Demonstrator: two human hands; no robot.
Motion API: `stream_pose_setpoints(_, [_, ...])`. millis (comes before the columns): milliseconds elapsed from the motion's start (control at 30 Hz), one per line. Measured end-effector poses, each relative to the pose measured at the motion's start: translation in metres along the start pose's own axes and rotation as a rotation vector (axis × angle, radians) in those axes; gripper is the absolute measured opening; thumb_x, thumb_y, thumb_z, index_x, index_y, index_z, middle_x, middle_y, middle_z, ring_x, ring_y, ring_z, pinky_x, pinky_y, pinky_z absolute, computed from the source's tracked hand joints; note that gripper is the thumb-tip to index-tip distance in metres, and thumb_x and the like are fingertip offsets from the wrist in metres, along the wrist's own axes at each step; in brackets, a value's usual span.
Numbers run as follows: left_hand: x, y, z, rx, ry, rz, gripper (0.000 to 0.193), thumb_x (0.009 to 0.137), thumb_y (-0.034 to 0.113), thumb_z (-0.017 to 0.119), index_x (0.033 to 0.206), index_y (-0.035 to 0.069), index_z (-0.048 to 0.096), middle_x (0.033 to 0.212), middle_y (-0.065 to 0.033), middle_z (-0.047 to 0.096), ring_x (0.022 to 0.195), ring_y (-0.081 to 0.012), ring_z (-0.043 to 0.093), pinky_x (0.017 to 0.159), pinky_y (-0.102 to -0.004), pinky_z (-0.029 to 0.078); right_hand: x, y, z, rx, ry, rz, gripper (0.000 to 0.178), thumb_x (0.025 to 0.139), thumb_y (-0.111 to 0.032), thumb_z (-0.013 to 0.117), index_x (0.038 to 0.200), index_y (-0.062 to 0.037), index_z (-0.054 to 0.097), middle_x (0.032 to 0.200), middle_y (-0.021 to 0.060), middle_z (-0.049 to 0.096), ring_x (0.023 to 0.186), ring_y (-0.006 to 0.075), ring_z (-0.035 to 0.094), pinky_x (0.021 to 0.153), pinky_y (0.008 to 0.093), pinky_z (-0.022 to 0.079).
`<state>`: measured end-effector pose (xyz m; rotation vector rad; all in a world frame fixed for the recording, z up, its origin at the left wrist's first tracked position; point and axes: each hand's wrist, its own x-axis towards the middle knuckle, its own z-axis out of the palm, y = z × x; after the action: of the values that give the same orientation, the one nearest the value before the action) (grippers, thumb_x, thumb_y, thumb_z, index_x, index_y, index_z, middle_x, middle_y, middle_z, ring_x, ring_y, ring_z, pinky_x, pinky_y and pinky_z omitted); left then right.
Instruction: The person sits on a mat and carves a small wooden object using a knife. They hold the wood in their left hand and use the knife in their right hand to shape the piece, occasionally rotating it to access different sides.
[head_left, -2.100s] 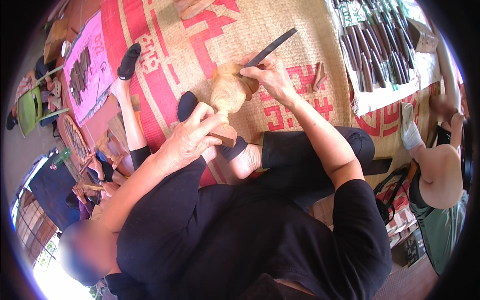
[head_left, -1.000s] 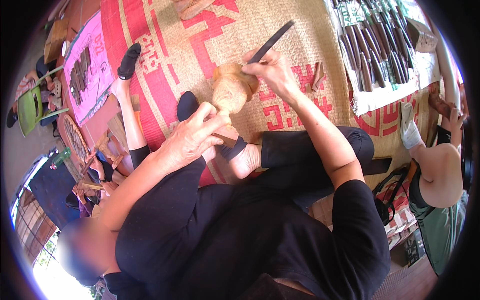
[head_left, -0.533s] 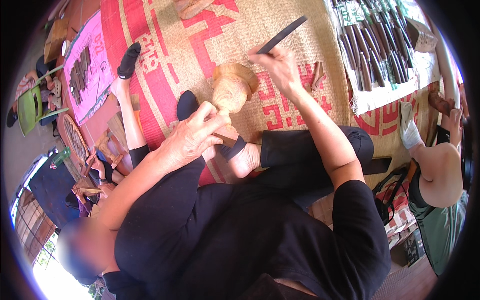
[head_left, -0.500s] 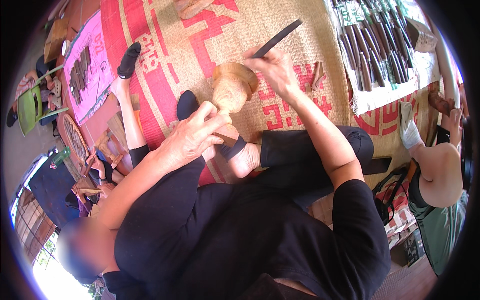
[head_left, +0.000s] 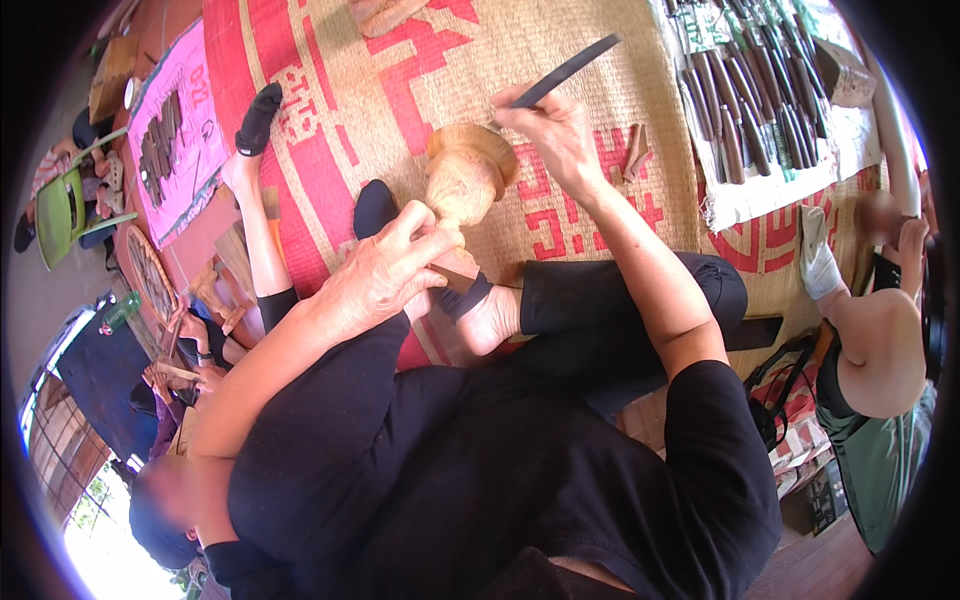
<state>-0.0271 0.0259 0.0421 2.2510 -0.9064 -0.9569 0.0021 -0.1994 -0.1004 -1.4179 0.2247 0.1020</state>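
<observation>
A pale, vase-shaped carved wood piece [head_left: 465, 180] lies on the woven red-and-tan mat [head_left: 420, 70], its narrow end pointing at my bare foot [head_left: 490, 315]. My left hand [head_left: 385, 275] is closed around that narrow lower end. My right hand [head_left: 555, 130] grips a long, dark, flat carving tool [head_left: 570, 68]. The tool's lower end sits at the wood's wide upper rim and its free end points up and to the right. My black-clad legs are folded under the piece.
A row of several dark-handled chisels [head_left: 745, 95] lies on a white cloth at the top right. A person in a green top [head_left: 875, 400] sits at the right. Another person's leg with a black sock [head_left: 258, 120] stretches at the left, beside a pink sheet [head_left: 170, 150].
My right hand and the dark tool have shifted slightly up and right in small strokes at the wood's rim. My left hand keeps its grip.
</observation>
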Motion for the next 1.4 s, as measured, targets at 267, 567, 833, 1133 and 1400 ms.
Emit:
stream_pose_setpoints(267, [0.001,-0.001,0.001,-0.041,-0.004,0.006,0.055,0.075,0.003,0.073,0.125,0.011,0.051,0.102,-0.0118,0.044,0.087,-0.0310,0.059,0.070,-0.0364,0.049,-0.008,-0.003,0.007,-0.388,-0.118,-0.076,0.017,0.081,-0.009,0.069,0.096,-0.0028,0.070,0.085,0.0062,0.069,0.078,0.0110,0.063,0.070,0.0274,0.051])
stream_pose_setpoints(567, [0.000,-0.001,0.000,-0.022,-0.010,0.003,0.058,0.073,0.000,0.074,0.125,0.011,0.051,0.101,-0.0108,0.045,0.085,-0.0301,0.059,0.068,-0.0361,0.049,-0.007,0.003,0.007,-0.037,-0.080,0.056,0.014,0.083,-0.008,0.067,0.096,-0.0020,0.069,0.086,0.0037,0.068,0.084,0.0104,0.061,0.080,0.0261,0.049])
stream_pose_setpoints(833, [-0.001,-0.003,0.002,-0.007,0.008,0.023,0.058,0.072,-0.001,0.073,0.125,0.011,0.051,0.101,-0.0108,0.045,0.084,-0.0298,0.059,0.068,-0.0364,0.050,-0.005,0.008,0.005,-0.063,-0.030,0.000,0.019,0.078,-0.020,0.071,0.091,-0.0056,0.072,0.078,0.0085,0.068,0.072,0.0155,0.065,0.067,0.0302,0.051])
stream_pose_setpoints(1133, [0.001,0.000,0.001,-0.017,0.026,-0.001,0.046,0.078,0.007,0.070,0.120,0.011,0.052,0.101,-0.0103,0.045,0.085,-0.0308,0.061,0.070,-0.0394,0.052,-0.006,-0.003,0.003,-0.305,-0.152,-0.101,0.015,0.077,-0.007,0.070,0.091,-0.0029,0.070,0.081,0.0039,0.067,0.077,0.0104,0.061,0.072,0.0261,0.049])
stream_pose_setpoints(1400, [0.000,-0.003,0.001,-0.072,0.027,-0.049,0.045,0.079,0.008,0.070,0.121,0.009,0.052,0.104,-0.0103,0.045,0.088,-0.0303,0.062,0.071,-0.0388,0.051,0.003,-0.003,-0.011,0.028,0.030,0.032,0.014,0.080,-0.008,0.069,0.092,-0.0011,0.070,0.084,0.0041,0.068,0.082,0.0116,0.063,0.078,0.0260,0.050])
